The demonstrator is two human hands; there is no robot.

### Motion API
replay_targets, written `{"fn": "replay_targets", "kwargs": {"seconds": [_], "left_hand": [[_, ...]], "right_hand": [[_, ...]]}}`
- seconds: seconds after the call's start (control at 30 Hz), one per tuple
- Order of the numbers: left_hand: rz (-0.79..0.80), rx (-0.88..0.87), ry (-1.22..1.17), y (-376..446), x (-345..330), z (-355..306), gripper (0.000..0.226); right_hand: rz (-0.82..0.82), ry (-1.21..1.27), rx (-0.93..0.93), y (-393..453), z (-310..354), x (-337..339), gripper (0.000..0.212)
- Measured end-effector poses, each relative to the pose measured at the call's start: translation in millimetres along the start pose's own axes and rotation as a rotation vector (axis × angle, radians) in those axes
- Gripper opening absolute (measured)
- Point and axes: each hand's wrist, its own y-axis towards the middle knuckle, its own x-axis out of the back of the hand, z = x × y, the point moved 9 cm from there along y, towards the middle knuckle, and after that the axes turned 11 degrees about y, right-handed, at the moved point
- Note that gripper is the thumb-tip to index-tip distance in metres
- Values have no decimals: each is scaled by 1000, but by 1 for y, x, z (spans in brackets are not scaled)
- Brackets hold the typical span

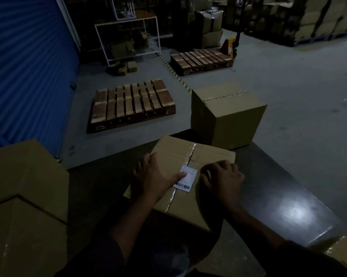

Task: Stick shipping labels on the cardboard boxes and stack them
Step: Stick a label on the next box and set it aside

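Fingers of the left hand (pixel 154 176) lie flat and spread on the middle box (pixel 180 182), and its thumb presses on the white label (pixel 185 177). Fingers of the right hand (pixel 221 176) are curled, with the tips touching the box top just right of the label; they hold nothing.

Biggest is the dark table (pixel 278 196), filling the lower part of the frame. Next comes a big box (pixel 25 206) at the lower left. A taped box (pixel 226 114) stands at the table's far edge, right of the middle. The middle box lies low in the frame, in front of the person. Two wooden pallets (pixel 131 102) (pixel 201 59) lie on the floor behind. Smallest is the label, stuck over the tape line on the middle box.
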Motion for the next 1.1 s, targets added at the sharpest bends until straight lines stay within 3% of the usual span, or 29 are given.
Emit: {"fn": "replay_targets", "kwargs": {"seconds": [0.13,0.3,0.5,0.63,0.7,0.77,1.1], "left_hand": [[7,60,-40,-2,-4,3,144],[57,178,-63,-14,-5,15,138],[102,280,-183,-42,-10,44,139],[-28,206,-231,-33,-4,26,145],[-49,157,-140,-24,-1,11,147],[-55,98,-45,-17,-1,-2,142],[-82,38,-94,-16,-5,-4,122]], "right_hand": [[30,4,-4,-40,7,-4,36],[150,48,118,-12,9,-9,44],[355,43,170,52,1,-22,28],[295,20,167,41,12,-25,36],[264,-45,215,31,17,-27,42],[255,-91,228,31,19,-30,40],[233,-53,228,40,17,-33,32]]}}
